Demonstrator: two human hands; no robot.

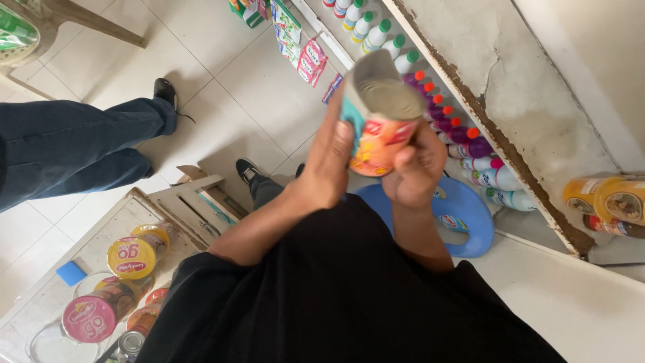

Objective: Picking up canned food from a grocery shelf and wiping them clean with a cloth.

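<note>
I hold a tin can (pixel 379 124) up in front of my chest with both hands. My left hand (pixel 327 165) is wrapped flat along its left side, thumb across the front, and my right hand (pixel 418 168) is closed around its lower right. The can is tilted, its dull grey lid facing up toward me, and its label is orange and red with a teal strip down the left edge. The picture is blurred there, so I cannot tell what the label shows.

Below my hands a blue plastic stool (pixel 470 215) stands on the tiled floor. To my right a worn white shelf (pixel 537 114) runs diagonally; on the level under it stand rows of bottles (pixel 463 144), some white with green caps, some purple with red and orange caps, some white with pink. On the shelf's far right end lie yellow-orange jars (pixel 605 198) on their sides.

At my lower left an open cardboard box (pixel 188 202) sits by a counter holding lidded tubs (pixel 131 257), one with a yellow lid, one with a pink lid, both with round printed labels. A small blue block (pixel 70 273) lies beside them. Another person's legs in jeans (pixel 74 144) stretch across the floor at left.
</note>
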